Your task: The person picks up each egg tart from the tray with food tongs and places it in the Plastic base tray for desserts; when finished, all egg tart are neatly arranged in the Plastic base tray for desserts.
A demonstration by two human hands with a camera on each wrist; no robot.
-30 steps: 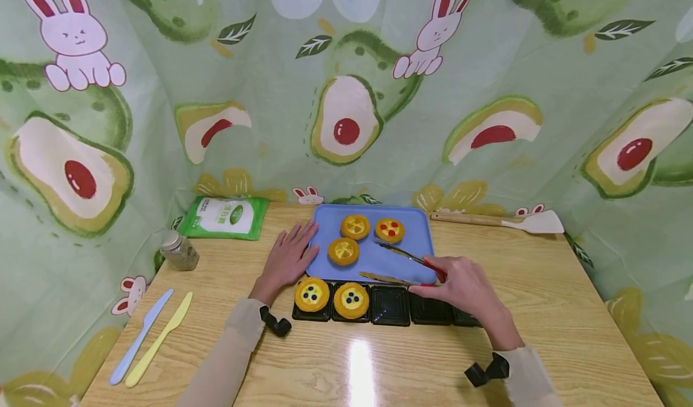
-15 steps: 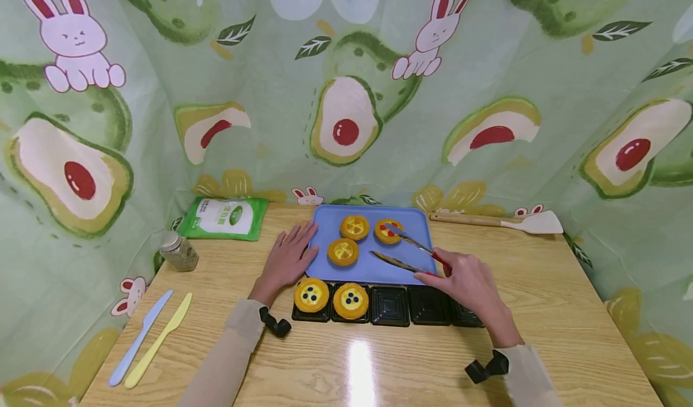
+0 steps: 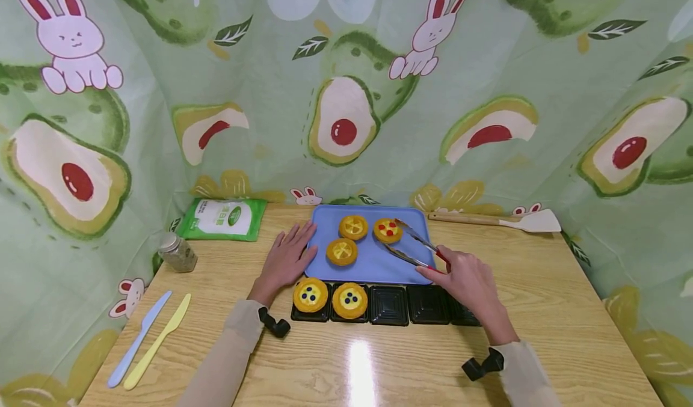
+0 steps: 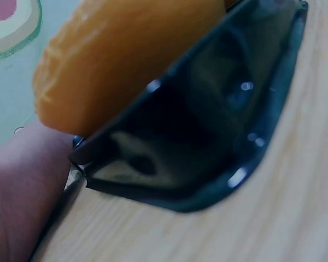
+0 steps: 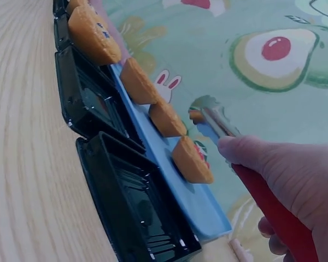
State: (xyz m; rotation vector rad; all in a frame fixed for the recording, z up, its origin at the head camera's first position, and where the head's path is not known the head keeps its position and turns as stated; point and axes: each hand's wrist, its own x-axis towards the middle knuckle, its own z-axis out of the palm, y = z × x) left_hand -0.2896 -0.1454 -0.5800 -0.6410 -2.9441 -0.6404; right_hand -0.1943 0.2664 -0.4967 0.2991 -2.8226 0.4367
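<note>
My right hand [image 3: 470, 282] grips red-handled metal tongs [image 3: 405, 257], whose two arms stand apart. One tip reaches the far right edge of a tart with red toppings [image 3: 387, 232]; the other hovers at its near right side. That tart sits on a blue tray [image 3: 373, 270] with two plain-topped tarts [image 3: 341, 252] to its left. Flat, with fingers spread, my left hand [image 3: 286, 255] rests at the tray's left edge. Below the tray, a row of black square containers [image 3: 388, 306] holds two blueberry-topped tarts [image 3: 349, 301] at its left end.
A green-and-white packet [image 3: 224, 219] and a lidded glass jar [image 3: 178, 253] stand at the back left. Blue [image 3: 139, 339] and yellow [image 3: 158, 342] plastic knives lie at the left. Behind the right hand is a spatula [image 3: 536, 222]. A patterned cloth [image 3: 346, 46] encloses the table.
My right hand has shifted the tongs away from me and to the right, their tips passing to the right side of the red-topped tart. The gap between the tips has narrowed slightly. My left hand stays put.
</note>
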